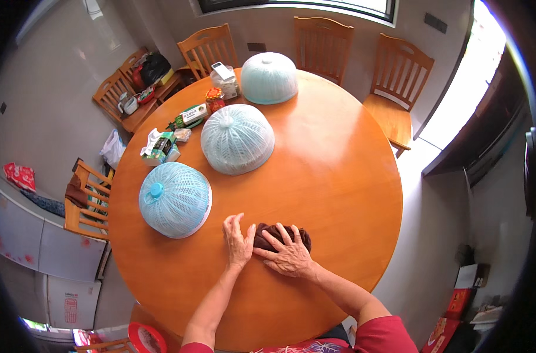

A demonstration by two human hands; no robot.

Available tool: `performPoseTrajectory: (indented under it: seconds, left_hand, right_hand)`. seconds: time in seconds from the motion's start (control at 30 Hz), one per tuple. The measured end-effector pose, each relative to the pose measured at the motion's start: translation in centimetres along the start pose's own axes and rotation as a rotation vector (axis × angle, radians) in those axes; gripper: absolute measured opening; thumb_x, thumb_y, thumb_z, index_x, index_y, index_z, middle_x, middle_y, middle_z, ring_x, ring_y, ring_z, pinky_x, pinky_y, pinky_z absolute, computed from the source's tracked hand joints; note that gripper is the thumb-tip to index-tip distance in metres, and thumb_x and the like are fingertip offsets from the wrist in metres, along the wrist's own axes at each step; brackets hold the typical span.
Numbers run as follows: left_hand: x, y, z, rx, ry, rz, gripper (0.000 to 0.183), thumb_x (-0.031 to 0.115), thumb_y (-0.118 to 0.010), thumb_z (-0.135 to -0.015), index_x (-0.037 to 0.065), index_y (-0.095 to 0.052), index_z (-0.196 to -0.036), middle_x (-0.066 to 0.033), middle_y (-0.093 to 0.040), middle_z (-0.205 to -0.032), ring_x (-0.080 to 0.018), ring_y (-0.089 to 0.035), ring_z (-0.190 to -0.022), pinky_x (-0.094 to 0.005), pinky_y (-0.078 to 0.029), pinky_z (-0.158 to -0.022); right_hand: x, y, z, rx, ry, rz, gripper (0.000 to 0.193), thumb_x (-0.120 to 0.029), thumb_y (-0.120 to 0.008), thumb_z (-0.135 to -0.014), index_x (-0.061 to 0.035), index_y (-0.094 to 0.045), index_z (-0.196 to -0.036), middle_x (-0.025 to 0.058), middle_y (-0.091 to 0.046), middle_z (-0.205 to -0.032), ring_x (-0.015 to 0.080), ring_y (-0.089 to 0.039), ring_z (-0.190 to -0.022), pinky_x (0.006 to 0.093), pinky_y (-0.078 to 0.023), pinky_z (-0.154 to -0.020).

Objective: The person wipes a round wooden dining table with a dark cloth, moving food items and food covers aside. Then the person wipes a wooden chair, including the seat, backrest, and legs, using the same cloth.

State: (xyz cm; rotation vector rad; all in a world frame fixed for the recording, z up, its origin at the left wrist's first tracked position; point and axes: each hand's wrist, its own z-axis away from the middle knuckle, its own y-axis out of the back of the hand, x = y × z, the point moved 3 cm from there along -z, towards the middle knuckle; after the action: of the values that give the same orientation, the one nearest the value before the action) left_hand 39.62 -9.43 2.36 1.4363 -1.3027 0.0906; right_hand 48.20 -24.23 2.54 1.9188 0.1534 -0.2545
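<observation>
On the near part of the round wooden table lies a dark brown folded cloth. My right hand rests flat on top of it with the fingers spread. Just beside the cloth's left end is my left hand, its fingers apart and raised a little, holding nothing. Whether the left thumb touches the cloth I cannot tell. Left of my hands stands a blue mesh food cover with a blue knob. Beyond it sits a paler mesh food cover.
Another pale food cover stands at the table's far edge. A tissue pack, a green bottle, a red-lidded jar and a clear container line the far left. Wooden chairs surround the table.
</observation>
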Motion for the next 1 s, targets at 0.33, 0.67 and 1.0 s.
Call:
performPoseTrajectory:
  seconds: [0.33, 0.67, 1.0]
  left_hand:
    - [-2.2, -4.6, -7.7, 0.113, 0.114, 0.026, 0.045, 0.013, -0.069, -0.08, 0.002, -0.05, -0.119, -0.0174, -0.044, -0.116, -0.034, -0.043, -0.112, -0.043, -0.036, -0.098]
    - [-2.4, -8.5, -12.2, 0.307, 1.151, 1.384, 0.052, 0.019, -0.065, -0.086, -0.004, -0.038, -0.125, -0.0187, -0.047, -0.114, -0.0311, -0.053, -0.106, -0.0411, -0.049, -0.084]
    - [-0.2, -11.5, -16.5, 0.652, 1.414, 1.56, 0.071, 0.03, -0.073, -0.072, -0.005, -0.035, -0.121, -0.0111, -0.038, -0.107, -0.0229, -0.041, -0.096, -0.04, -0.04, -0.089]
  right_hand:
    - [13.7, -3.7, -11.4, 0.075, -0.079, 0.071, 0.038, -0.044, -0.051, -0.087, -0.0389, -0.052, -0.125, 0.0018, -0.039, -0.14, 0.0328, -0.029, -0.13, 0.0617, -0.022, -0.102]
    - [27.4, -2.5, -16.4, -0.064, -0.313, 0.136, 0.041, -0.044, -0.042, -0.094, -0.0389, -0.042, -0.135, 0.0023, -0.03, -0.15, 0.0351, -0.021, -0.137, 0.0603, -0.013, -0.107]
    - [28.3, -2.5, -17.2, 0.007, -0.318, 0.092, 0.042, -0.041, -0.046, -0.091, -0.0362, -0.044, -0.133, 0.0051, -0.032, -0.148, 0.0394, -0.022, -0.135, 0.0617, -0.015, -0.105]
